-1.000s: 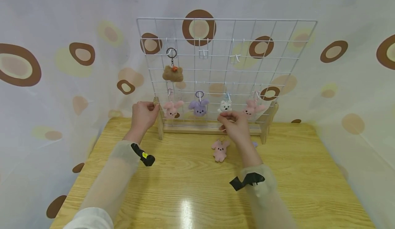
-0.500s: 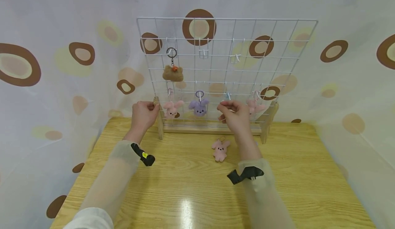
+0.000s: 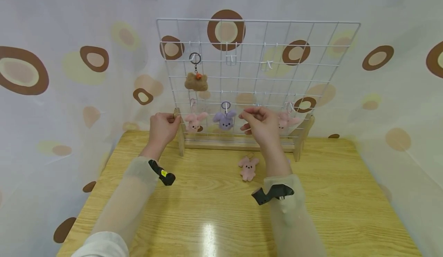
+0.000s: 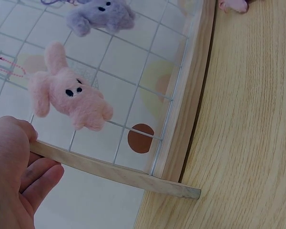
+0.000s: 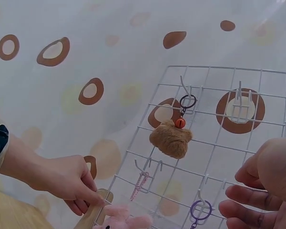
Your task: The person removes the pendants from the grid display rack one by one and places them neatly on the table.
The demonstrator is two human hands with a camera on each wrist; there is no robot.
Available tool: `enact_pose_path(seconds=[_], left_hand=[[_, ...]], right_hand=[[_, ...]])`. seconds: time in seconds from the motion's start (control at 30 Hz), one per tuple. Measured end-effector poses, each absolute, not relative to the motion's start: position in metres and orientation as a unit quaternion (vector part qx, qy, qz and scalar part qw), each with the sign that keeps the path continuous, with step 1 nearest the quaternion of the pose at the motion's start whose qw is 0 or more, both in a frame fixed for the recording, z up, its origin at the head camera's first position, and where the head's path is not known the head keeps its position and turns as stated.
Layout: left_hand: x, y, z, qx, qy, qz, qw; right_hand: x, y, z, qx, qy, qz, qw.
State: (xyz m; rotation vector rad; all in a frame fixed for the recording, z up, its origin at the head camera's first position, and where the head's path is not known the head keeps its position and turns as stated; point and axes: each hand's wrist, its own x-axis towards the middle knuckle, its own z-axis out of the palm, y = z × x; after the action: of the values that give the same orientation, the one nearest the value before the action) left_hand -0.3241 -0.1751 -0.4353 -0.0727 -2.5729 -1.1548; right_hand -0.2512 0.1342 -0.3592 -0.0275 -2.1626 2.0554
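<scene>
My left hand [image 3: 164, 129] pinches the top of the left upright of a wooden stand [image 3: 181, 136] between thumb and fingers. Held by that stand is a white wire grid [image 3: 257, 20]. In front of the grid's lower right, my right hand [image 3: 264, 128] hovers with loosely bent fingers, and nothing shows between them in the right wrist view. Beside its fingertips hangs a purple bunny keychain [image 3: 225, 121]. A pink bunny keychain [image 3: 194, 123] hangs near the left hand; another pink bunny keychain [image 3: 288, 121] is partly covered by the right hand. A light blue strap top shows faintly behind the right hand.
A brown plush keychain [image 3: 196, 82] with an orange bell hangs at the grid's upper left. Bare white hooks [image 3: 231, 59] stick out to its right. On the wooden table [image 3: 194, 195] lies a pink bunny keychain [image 3: 248, 169], in front of the stand.
My right hand has risen and shifted slightly left, so it now covers the white bear keychain seen earlier. The left hand stays on the stand. The head view has shifted slightly.
</scene>
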Motion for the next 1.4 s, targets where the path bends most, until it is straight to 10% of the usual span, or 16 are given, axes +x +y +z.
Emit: enact_pose_path(seconds=[1.4], left_hand=[[-0.325, -0.175, -0.434, -0.032, -0.904, -0.394, 0.161]], right_hand=[[-0.312, 0.045, -0.288, 0.050, -0.720, 0.680, 0.133]])
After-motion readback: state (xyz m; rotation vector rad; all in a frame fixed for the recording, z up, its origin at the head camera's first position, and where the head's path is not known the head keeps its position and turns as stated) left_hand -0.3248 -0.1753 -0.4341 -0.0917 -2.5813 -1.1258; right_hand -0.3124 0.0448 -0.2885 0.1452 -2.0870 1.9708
